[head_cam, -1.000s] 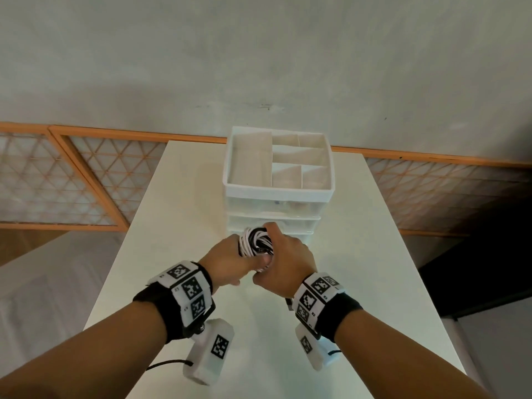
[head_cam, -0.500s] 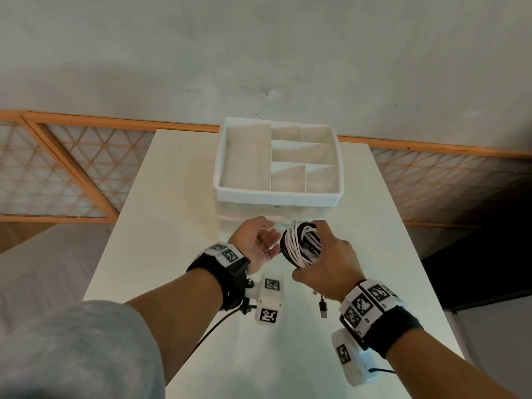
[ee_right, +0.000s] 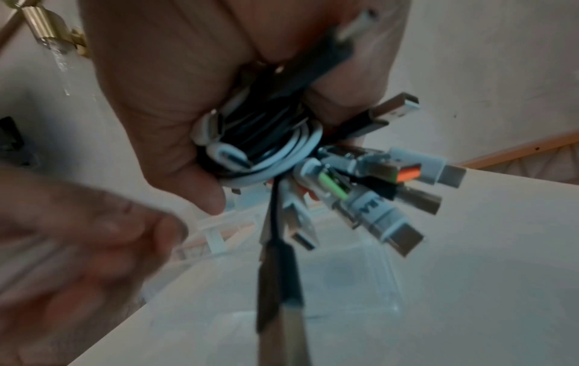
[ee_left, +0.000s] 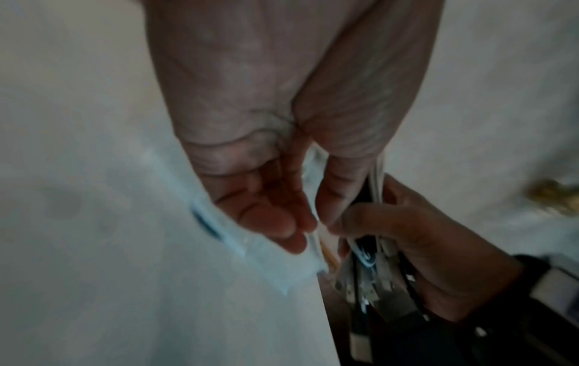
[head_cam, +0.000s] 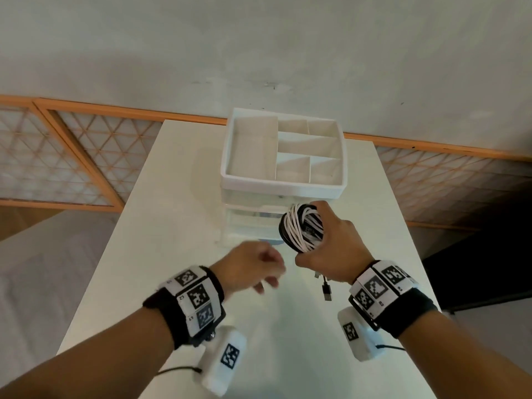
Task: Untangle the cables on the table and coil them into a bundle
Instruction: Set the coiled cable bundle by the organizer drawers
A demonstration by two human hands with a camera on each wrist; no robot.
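My right hand (head_cam: 315,233) grips a coiled bundle (head_cam: 299,228) of white and black cables, lifted above the white table (head_cam: 172,226) just in front of the drawer unit. In the right wrist view the bundle (ee_right: 291,148) sits in the palm with several plugs (ee_right: 401,230) fanning out below it. One black USB plug (head_cam: 326,292) dangles under the hand on a short lead. My left hand (head_cam: 259,269) hovers a little left of and below the bundle, blurred, fingers loosely curled, holding nothing that I can see.
A white drawer unit (head_cam: 282,188) with a divided tray on top stands at the table's far middle. The table is narrow, with drop-offs on the left and right sides. A wall with orange-framed lattice panels lies behind it.
The left hand has let go of the bundle and drawn back toward me. The right hand alone carries the bundle, now further right and closer to the drawers.
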